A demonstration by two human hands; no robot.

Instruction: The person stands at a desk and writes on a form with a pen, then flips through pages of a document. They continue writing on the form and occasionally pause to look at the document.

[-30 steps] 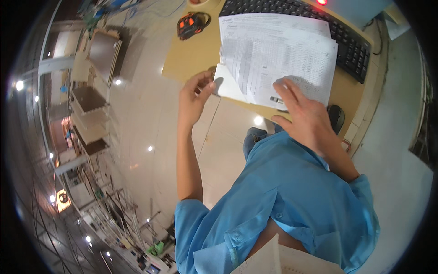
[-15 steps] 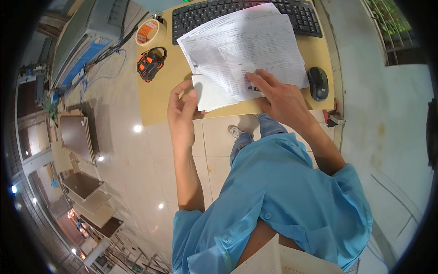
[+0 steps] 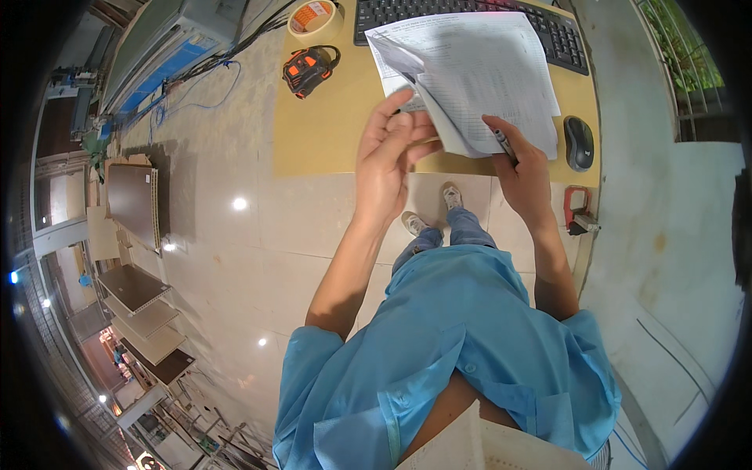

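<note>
A stack of printed sheets [image 3: 489,78] lies on the yellow desktop, overlapping the keyboard's near edge. Its left side is lifted and curls over to the right, with more paper showing underneath. My left hand [image 3: 385,153] is at this curled edge, fingers apart, some fingertips close against the paper; whether they grip it I cannot make out. At the stack's lower right, my right hand [image 3: 523,168] has a dark pen [image 3: 505,142] between thumb and fingers, and its index finger rests on the top sheet.
Beyond the papers is a black keyboard [image 3: 458,9]. A black mouse [image 3: 579,144] sits right of the stack. An orange-and-black tape measure [image 3: 309,69] and a tape roll [image 3: 312,19] stand at the left. A red clamp-like tool [image 3: 576,205] is by the desk's near right corner.
The left side of the papers has risen and curled rightward. My left hand has moved right to that edge. My right hand has shifted right and now shows the pen held in its fingers.
</note>
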